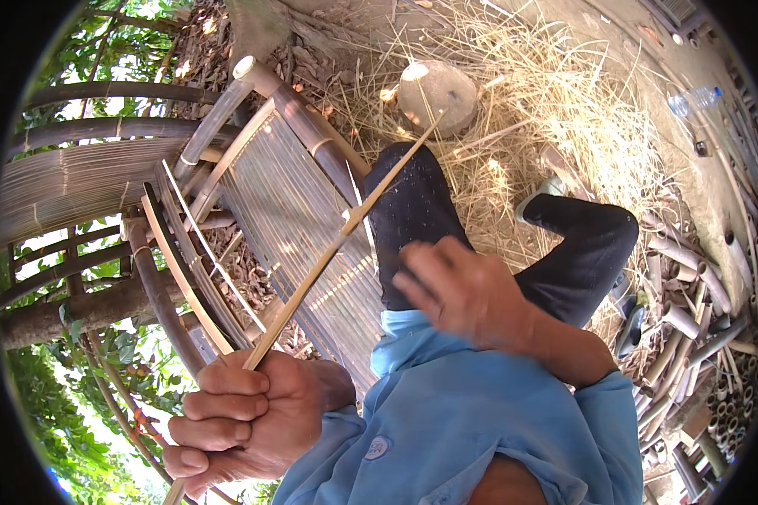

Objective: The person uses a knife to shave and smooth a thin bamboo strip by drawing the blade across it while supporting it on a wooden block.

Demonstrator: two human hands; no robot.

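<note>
My left hand is closed in a fist around a long, narrow bamboo strip. The strip slants up and to the right from the fist, over a slatted bamboo bench and across my dark-trousered thigh. Partway along it a node shows, and its far end is thin; a short piece sticks out below the fist. My right hand hovers over my lap, to the right of the strip and apart from it. Its fingers look bent but are smeared by motion, so whether they hold anything is unclear.
The slatted bamboo bench with its rails stands at left. Ahead, a round wooden block sits among straw-like shavings. A clear plastic bottle lies at far right. Cut bamboo pieces are piled along the right side.
</note>
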